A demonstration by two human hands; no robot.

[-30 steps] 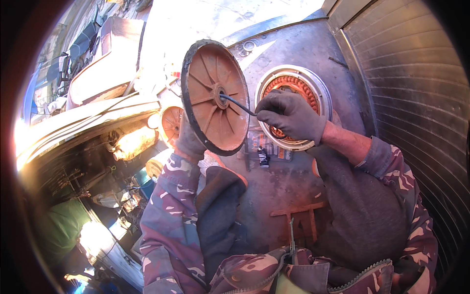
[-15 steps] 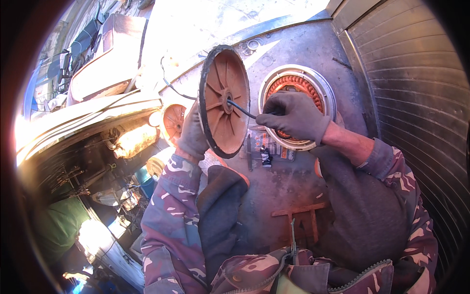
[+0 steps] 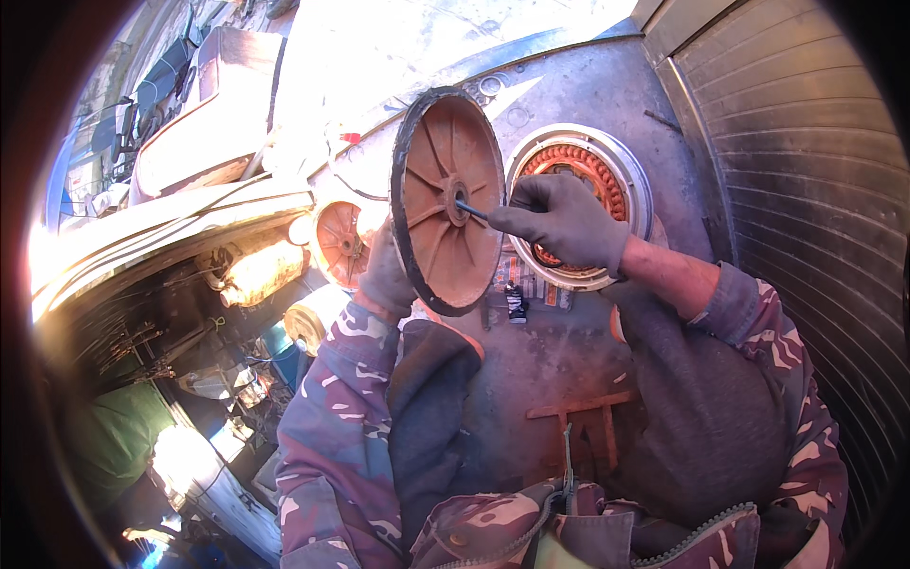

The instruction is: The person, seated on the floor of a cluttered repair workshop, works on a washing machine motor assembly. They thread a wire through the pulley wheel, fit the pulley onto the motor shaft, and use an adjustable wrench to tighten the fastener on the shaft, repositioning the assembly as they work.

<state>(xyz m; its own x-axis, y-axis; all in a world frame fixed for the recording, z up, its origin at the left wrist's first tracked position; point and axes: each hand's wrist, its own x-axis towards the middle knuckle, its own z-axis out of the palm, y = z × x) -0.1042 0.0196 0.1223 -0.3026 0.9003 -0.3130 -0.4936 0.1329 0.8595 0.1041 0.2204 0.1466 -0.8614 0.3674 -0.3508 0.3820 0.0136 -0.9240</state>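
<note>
Ribbed disc, held on edge, with slim dark rod at hub

Slatted metal wall [image 3: 806, 180]: one, along the right of my remote view.
Round housing [image 3: 641, 194]: pale metal rim, behind my right hand; orange coil windings [image 3: 571, 156] ring its inside.
Ribbed disc [image 3: 438, 185]: reddish-brown, dark-edged, mid-scene, just left of the housing; tilted nearly upright, spoked face turned right.
Smaller ribbed disc [image 3: 334, 237]: similar colour, left of the first, beyond my left forearm.
Left hand [image 3: 385, 275]: grey glove, gripping the ribbed disc at its left side; I cannot see the fingertips, hidden behind it.
Right hand [image 3: 566, 225]: grey glove, fingers closed around the rod, index extended toward the hub.
Reddish bar piece [image 3: 580, 410]: angular, on the near floor.
Black-and-white item [image 3: 515, 302]: small, on the floor below the housing; kind unclear to me.
Dark rod [image 3: 471, 209]: slim, running from the hub opening to my right fingers.
</note>
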